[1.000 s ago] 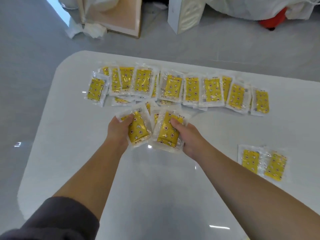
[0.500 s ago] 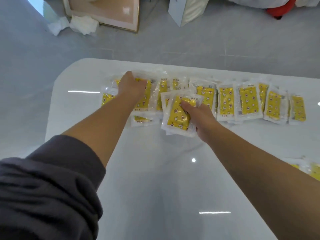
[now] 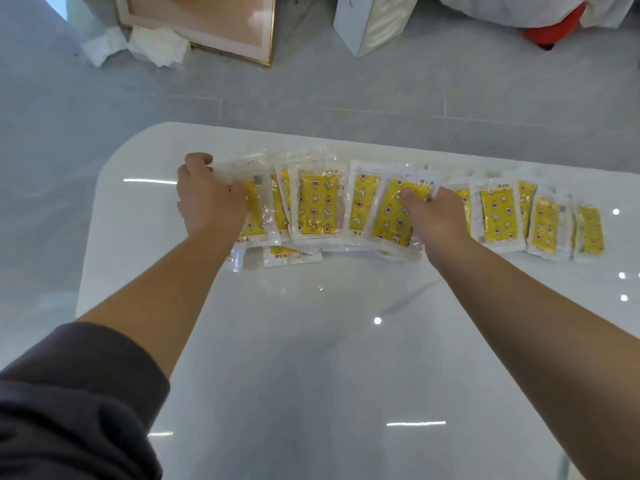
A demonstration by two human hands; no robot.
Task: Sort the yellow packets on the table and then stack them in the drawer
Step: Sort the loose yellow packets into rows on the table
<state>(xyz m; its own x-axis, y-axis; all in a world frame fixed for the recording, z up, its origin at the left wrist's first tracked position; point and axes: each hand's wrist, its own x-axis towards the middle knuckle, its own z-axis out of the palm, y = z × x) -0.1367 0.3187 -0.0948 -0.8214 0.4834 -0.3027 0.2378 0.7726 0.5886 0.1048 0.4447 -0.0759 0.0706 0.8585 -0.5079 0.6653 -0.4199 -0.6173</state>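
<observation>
Several yellow packets in clear wrappers lie in an overlapping row (image 3: 318,202) across the far part of the white table (image 3: 311,358). My left hand (image 3: 207,199) is at the row's left end, fingers curled over the edge of the leftmost packet (image 3: 254,216). My right hand (image 3: 433,216) grips a small stack of packets (image 3: 393,216) near the row's middle, thumb on top, and holds it against the row. More packets (image 3: 495,216) continue to the right. No drawer is in view.
The table's rounded far-left corner (image 3: 138,140) lies just beyond my left hand. On the grey floor behind stand a framed board (image 3: 214,26), crumpled white paper (image 3: 156,46), a white box (image 3: 370,22) and a red object (image 3: 550,29).
Both hands held packets near me a second ago. The left hand reached out to the row's left end. The right hand carried its stack forward onto the row. The camera tilted forward.
</observation>
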